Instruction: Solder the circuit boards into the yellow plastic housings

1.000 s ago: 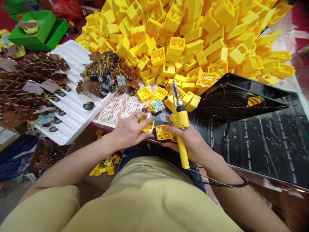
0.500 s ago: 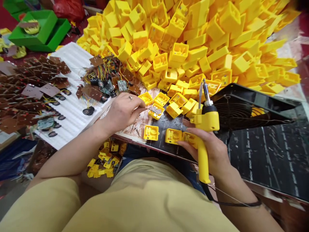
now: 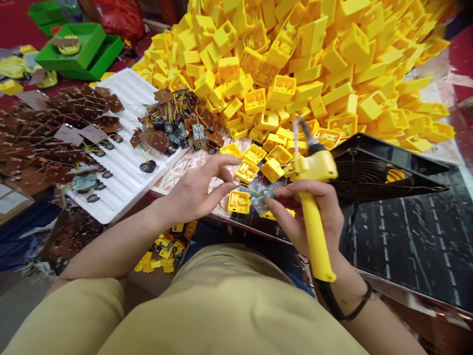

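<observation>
In my right hand (image 3: 314, 212) are a yellow soldering gun (image 3: 312, 222), its tip pointing up and away, and a small green-grey circuit board (image 3: 264, 201) between thumb and fingertips. Thin wires run from the board toward my left hand (image 3: 201, 190), whose thumb and index finger are a little apart near the wire ends; whether they touch a wire is unclear. Below the fingertips sits an open yellow case (image 3: 239, 202). Another yellow case (image 3: 281, 214) is partly hidden under the board and my right hand. A further open case (image 3: 247, 170) lies just beyond.
A large heap of yellow cases (image 3: 295, 64) fills the back. Left, a white foam sheet (image 3: 129, 106) bears brown boards with wired speakers (image 3: 148, 166). A black fan (image 3: 364, 170) stands right. Green trays (image 3: 74, 49) are at back left; a box of yellow parts lies below the edge.
The circuit board has come up from a yellow case into my right fingertips. My left hand's fingers have spread, and the soldering gun has tilted left. The whole view has shifted slightly.
</observation>
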Tool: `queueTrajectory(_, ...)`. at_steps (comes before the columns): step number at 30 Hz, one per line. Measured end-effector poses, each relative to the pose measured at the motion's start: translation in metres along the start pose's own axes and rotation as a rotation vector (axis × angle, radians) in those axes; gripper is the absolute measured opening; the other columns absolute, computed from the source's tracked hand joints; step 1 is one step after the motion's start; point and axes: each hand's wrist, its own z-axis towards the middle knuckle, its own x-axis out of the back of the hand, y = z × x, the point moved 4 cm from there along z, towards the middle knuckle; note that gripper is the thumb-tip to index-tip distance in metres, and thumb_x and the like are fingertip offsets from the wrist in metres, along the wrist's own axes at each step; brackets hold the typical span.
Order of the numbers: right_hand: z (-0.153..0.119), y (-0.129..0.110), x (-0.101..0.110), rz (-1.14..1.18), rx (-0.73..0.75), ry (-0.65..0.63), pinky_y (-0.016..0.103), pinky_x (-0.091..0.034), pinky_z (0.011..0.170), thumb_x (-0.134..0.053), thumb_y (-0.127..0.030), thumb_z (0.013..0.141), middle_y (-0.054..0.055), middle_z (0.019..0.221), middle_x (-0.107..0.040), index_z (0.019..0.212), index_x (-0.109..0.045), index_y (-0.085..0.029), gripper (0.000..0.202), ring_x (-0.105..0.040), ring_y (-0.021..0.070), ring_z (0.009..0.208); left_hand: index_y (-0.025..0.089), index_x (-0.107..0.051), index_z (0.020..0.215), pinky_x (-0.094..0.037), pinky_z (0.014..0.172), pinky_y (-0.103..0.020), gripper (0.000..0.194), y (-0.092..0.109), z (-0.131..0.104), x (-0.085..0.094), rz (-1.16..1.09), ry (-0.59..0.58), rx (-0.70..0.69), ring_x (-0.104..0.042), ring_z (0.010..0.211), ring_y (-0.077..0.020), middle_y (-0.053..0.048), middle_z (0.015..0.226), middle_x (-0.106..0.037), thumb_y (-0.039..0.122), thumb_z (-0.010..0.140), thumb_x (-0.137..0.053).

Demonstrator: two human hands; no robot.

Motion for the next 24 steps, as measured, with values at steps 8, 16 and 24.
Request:
queueTrajectory(8, -0.013, -0.008, 0.001, -0.180, 0.130, 0.115, 0.021, -0.062, 0.063, -0.078, -0.015, 0.080, -0.003, 0.087, -0.067, 0.108, -0.055, -0.026, 0.038, -0.068, 0.0119, 0.067, 0.019, -0.052, 0.112, -0.048, 0.051, -0.018, 0.045, -0.020, -0.034, -0.037, -0.860, 0.093, 0.523, -0.057, 0.053, -0.0074, 0.006, 0.065, -0.061, 0.051, 0.087, -0.072)
queueTrajectory(16, -0.020, -0.007, -0.002, -0.194, 0.138, 0.013, 0.021, -0.060, 0.061, -0.076, -0.017, 0.083, -0.003, 0.084, -0.068, 0.107, -0.057, -0.026, 0.032, -0.068, 0.0117, 0.065, 0.017, -0.065, 0.109, -0.057, 0.072, -0.020, 0.033, -0.011, -0.038, -0.021, -0.569, 0.217, 0.336, -0.068, 0.077, -0.0100, -0.002, 0.087, -0.069, 0.035, 0.084, -0.077)
queueTrajectory(24, -0.023, -0.021, -0.003, -0.022, 0.070, -0.027, 0.024, -0.063, 0.067, -0.073, -0.020, 0.087, 0.001, 0.091, -0.070, 0.109, -0.055, -0.024, 0.029, -0.071, 0.0142, 0.075, 0.016, -0.072, 0.107, -0.061, 0.076, -0.027, 0.028, -0.020, -0.048, -0.027, -0.346, 0.053, 0.287, -0.074, 0.083, -0.0154, -0.009, 0.098, -0.078, 0.038, 0.098, -0.057)
